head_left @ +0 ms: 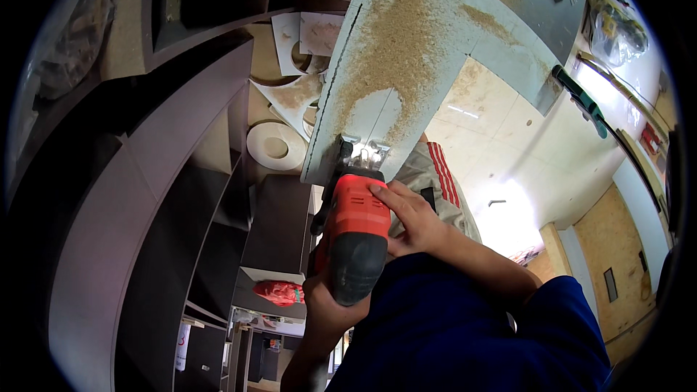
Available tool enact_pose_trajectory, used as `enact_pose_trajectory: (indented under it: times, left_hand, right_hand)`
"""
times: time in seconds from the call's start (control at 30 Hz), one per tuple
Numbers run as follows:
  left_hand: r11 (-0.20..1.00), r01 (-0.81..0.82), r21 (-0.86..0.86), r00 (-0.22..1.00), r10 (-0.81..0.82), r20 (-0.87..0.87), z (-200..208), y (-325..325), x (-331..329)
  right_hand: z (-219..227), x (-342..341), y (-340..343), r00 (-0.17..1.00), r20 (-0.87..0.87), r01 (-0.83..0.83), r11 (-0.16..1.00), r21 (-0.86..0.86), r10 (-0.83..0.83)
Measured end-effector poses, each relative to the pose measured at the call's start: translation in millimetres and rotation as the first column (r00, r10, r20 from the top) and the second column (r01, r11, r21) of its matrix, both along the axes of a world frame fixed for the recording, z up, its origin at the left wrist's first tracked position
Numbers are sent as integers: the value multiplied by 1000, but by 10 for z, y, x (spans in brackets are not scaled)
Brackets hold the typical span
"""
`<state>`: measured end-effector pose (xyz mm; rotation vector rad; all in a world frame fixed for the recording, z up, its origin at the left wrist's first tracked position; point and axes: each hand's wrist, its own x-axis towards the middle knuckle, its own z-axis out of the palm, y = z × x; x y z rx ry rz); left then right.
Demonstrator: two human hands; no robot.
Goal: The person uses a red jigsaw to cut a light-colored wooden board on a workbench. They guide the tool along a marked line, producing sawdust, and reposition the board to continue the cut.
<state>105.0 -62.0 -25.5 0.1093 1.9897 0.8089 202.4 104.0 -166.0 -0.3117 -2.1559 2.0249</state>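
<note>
A red and black jigsaw (361, 210) rests with its metal shoe on a pale board (341, 94), near the board's close end. My left hand (332, 311) is wrapped round the rear of the tool; part of its fingers is hidden behind the black housing. From the right, my right hand (412, 218) grips the side of the red body, thumb on top. A light shines on the board at the front of the saw. Sawdust (406, 25) covers the board ahead of the shoe, and a thin straight line runs through a cleaner patch. The blade is hidden.
Left of the board lie round and curved offcuts (290, 149). Dark shelving (181, 138) fills the left side. A notch in the board's right side shows the tiled floor (494, 116). A green-handled tool (581, 101) is at the right, and a red bag (279, 292) lies lower left.
</note>
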Motion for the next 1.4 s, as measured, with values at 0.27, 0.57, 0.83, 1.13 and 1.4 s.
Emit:
enact_pose_trajectory:
  times: [0.27, 0.57, 0.83, 1.13, 1.4]
  left_hand:
    - [1000, 1, 3, 1000, -1, -1, 4, -1, 7]
    - [999, -3, 37, 999, 5, -54, 0, 105, -30]
    - [1000, -12, 12, 1000, 12, 6, 1, 70, -28]
    - [999, -39, 0, 999, 39, -23, -33, 42, 38]
    - [1000, -2, -1, 1000, 2, -16, -31, 49, 26]
  right_hand:
    - [-9, 2, 31, 1000, 3, -17, 1000, 10, 17]
    - [-6, -14, 47, 1000, 2, -19, 1000, 15, 19]
    - [-3, -19, 71, 1000, 4, -12, 1000, 5, 12]
    - [15, -49, 105, 1000, 7, 0, 1000, 9, 0]
    - [14, -50, 115, 1000, 13, 0, 1000, -6, 0]
